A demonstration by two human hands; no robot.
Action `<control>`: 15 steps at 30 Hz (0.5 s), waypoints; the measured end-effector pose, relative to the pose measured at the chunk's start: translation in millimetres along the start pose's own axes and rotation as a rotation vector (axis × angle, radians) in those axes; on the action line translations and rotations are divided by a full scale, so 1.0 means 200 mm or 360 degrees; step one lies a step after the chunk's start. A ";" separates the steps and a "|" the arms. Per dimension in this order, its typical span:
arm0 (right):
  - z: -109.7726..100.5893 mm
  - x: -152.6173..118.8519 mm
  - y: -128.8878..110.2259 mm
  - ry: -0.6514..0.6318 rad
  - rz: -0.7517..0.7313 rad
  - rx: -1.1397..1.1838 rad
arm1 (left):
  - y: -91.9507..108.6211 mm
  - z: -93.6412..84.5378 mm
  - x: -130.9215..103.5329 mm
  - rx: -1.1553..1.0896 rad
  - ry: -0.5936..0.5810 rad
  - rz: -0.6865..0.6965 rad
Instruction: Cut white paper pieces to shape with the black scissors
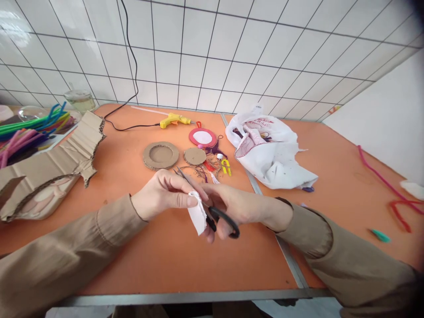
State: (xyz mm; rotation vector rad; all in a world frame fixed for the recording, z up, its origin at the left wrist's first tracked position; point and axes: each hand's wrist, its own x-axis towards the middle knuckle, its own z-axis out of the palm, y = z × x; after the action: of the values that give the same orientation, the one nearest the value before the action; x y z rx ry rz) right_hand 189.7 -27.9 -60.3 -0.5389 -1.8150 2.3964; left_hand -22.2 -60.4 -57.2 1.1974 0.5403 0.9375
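Between finger and thumb my left hand (167, 194) pinches a small white piece (198, 216), fabric or paper, with a rough edge. My right hand (233, 205) grips a pair of scissors (227, 221) by the black handles. The metal blades point up and left past the white piece, with my fingers partly covering them. Just beyond my hands lie a cardboard ring (145, 154), a cardboard disc (195, 156) and a red-rimmed round piece (213, 142) with a white centre. Beside them are a purple tassel (217, 148) and a yellow bent piece (226, 167).
A yellow glue gun (174, 120) with a black cord lies near the tiled wall. White plastic bag (274, 163) sits at the right. Torn cardboard (62, 157) and colourful pipe cleaners (29, 128) are at the left, by a lidded cup (79, 100). Red pipe cleaners (399, 216) lie far right.
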 end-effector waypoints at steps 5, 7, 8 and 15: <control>0.00 0.00 0.01 -0.0044 -0.0131 -0.0006 | 0.00 0.01 -0.01 -0.0026 0.0082 -0.0015; -0.01 0.00 0.01 0.0026 -0.0226 -0.0120 | 0.00 0.01 0.00 -0.0045 0.0187 -0.0033; -0.01 0.00 0.01 0.0064 -0.0284 -0.0177 | 0.00 0.01 0.00 -0.0055 0.0238 -0.0025; -0.04 -0.03 -0.03 0.0341 -0.0450 -0.0492 | 0.02 -0.01 0.02 0.0129 0.0563 -0.0035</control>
State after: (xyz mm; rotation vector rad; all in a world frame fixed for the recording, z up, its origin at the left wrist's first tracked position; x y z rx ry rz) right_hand 197.5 -20.2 -55.8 -0.5015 -2.0179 1.8189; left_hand -23.0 -56.2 -53.3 1.0999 0.8789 1.1252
